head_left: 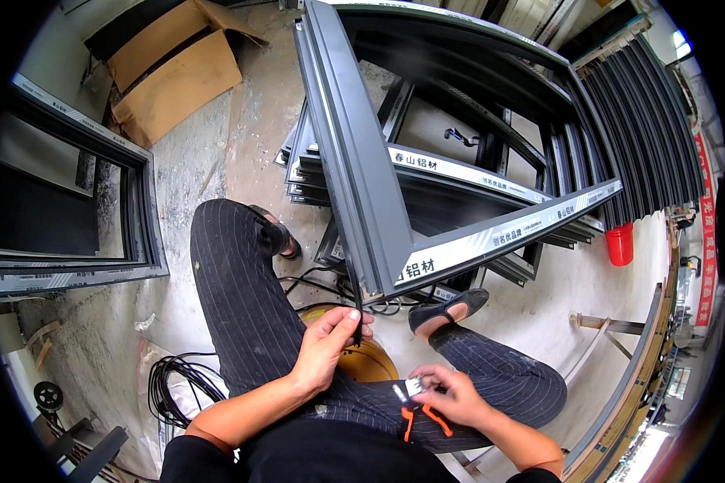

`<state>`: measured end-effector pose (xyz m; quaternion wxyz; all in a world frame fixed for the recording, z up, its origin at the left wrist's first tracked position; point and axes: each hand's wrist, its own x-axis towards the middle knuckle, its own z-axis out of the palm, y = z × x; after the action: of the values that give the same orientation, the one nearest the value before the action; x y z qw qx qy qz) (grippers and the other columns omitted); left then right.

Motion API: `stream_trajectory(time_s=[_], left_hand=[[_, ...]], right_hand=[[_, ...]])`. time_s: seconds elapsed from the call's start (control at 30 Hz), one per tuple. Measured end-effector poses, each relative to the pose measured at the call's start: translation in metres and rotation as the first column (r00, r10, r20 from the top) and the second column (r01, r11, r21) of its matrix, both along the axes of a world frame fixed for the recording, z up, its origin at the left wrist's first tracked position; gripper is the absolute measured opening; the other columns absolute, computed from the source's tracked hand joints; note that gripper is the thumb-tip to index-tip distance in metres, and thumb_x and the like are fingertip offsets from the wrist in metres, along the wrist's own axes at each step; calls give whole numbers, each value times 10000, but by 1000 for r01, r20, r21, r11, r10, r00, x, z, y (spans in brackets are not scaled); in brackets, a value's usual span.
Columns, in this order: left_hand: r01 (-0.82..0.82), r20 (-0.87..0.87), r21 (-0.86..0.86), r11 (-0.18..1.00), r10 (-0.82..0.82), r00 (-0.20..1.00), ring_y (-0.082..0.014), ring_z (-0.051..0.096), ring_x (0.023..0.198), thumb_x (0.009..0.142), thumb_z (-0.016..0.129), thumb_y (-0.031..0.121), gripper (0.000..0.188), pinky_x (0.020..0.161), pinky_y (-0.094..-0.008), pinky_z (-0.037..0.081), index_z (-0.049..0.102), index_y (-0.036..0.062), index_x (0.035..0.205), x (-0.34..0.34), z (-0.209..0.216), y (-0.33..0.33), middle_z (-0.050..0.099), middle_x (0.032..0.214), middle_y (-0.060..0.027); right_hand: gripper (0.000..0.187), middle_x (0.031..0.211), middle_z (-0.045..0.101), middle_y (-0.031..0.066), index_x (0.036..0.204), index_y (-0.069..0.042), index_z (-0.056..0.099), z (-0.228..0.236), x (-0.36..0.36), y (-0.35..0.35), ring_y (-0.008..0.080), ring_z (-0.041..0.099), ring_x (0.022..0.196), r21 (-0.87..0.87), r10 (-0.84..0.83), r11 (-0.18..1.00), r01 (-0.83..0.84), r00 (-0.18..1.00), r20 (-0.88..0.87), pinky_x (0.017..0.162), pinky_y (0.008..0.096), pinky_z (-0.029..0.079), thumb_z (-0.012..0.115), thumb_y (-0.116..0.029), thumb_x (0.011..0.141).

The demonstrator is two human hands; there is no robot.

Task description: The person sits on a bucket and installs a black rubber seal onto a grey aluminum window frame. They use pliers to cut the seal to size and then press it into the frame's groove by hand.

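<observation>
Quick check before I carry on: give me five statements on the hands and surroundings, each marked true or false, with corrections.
1. The right hand holds orange-handled pliers. True.
2. The left hand holds nothing. False: its fingers pinch a thin black piece near the frame corner.
3. A red bucket is to the right of the stacked grey frames in the view. True.
4. The cardboard box sits at the right edge of the view. False: it is at the upper left.
5. A black cable coil lies to the left of the person's left leg. True.
</observation>
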<state>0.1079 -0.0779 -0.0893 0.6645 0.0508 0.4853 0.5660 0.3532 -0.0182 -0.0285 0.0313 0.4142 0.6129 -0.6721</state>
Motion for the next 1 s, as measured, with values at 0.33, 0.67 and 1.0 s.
stream_trajectory(time_s=[0.33,0.67,1.0], left_hand=[[3,-9,0,1000,-3,1000,-88,554,823,981,564,229,237,807,-245,436,651,9,960,-5,2,6,604,839,-15],[-37,39,45,998,36,999,-97,558,812,976,564,202,204,815,-252,432,647,25,920,-4,-8,0,636,873,-21],[3,-253,120,993,27,967,-95,566,798,968,577,203,222,747,-251,450,652,1,916,-7,0,0,630,848,-23]], right_hand=[[583,945,571,34,1272,-2,477,-34,-14,-46,77,544,847,-269,121,960,-83,985,125,733,239,454,733,-326,861],[603,1100,591,81,1445,-15,296,10,-44,14,169,561,1033,-655,-305,698,288,948,92,936,300,440,577,-139,926],[476,1024,651,238,1237,33,550,42,-106,95,369,621,998,148,525,773,-616,754,395,847,417,486,621,-286,891]])
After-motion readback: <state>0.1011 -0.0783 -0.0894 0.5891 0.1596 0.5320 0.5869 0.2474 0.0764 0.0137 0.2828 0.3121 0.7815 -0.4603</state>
